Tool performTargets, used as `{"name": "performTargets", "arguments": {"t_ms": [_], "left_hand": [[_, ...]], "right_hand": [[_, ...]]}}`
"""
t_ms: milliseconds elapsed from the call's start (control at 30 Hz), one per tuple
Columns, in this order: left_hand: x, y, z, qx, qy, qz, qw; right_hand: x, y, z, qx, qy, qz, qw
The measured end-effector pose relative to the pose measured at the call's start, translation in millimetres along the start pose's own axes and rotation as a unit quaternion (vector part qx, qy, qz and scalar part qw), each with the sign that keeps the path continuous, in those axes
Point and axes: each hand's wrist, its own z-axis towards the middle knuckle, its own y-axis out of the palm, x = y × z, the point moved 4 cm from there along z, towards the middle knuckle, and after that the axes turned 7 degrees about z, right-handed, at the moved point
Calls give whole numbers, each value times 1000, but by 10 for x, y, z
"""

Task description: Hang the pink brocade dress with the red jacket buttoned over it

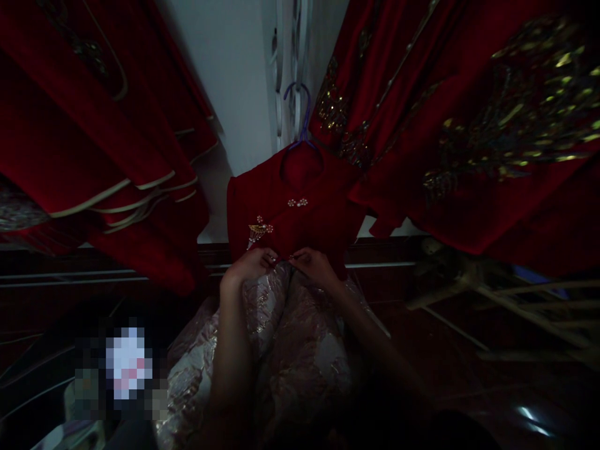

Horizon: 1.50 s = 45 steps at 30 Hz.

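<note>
A dark red jacket [300,219] hangs on a purple hanger [300,109] in the middle of the view. It has pearl clasps at the chest and a gold tassel brooch [259,230] on the left. Below it falls a pale pink brocade skirt [290,344]. My left hand [253,262] and my right hand [312,262] meet at the jacket's lower front edge, fingers pinched together on the fabric or a fastening there. What exactly the fingertips hold is too dark to make out.
Red garments with cream piping [117,169] hang on the left. Red robes with gold embroidery [492,125] hang on the right. A white wall [229,75] is behind. A pale wooden frame [492,294] stands low at the right. A pixelated patch [124,369] is at lower left.
</note>
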Motion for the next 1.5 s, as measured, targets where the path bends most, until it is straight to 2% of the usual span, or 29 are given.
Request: {"name": "performTargets", "arguments": {"t_ms": [167, 267, 400, 667, 867, 1133, 1300, 1500], "left_hand": [[48, -16, 29, -41, -6, 4, 999], [50, -44, 43, -21, -18, 9, 1000], [73, -61, 39, -5, -31, 14, 999], [146, -138, -1, 44, -32, 160, 986], [56, -101, 53, 38, -24, 165, 985], [126, -84, 63, 50, -25, 238, 970], [119, -62, 69, 43, -28, 254, 966], [104, -51, 67, 35, -17, 224, 974]], "right_hand": [[-51, -29, 13, -2, -28, 24, 999], [-44, 6, 11, 27, -23, 27, 999], [-70, 125, 40, 22, -33, 50, 998], [-281, 328, 154, 39, -38, 31, 998], [-192, 361, 173, 36, -55, 5, 998], [-81, 433, 181, 71, -75, -10, 995], [-65, 445, 158, 70, -89, -12, 994], [-59, 436, 122, 60, -88, -31, 994]]}}
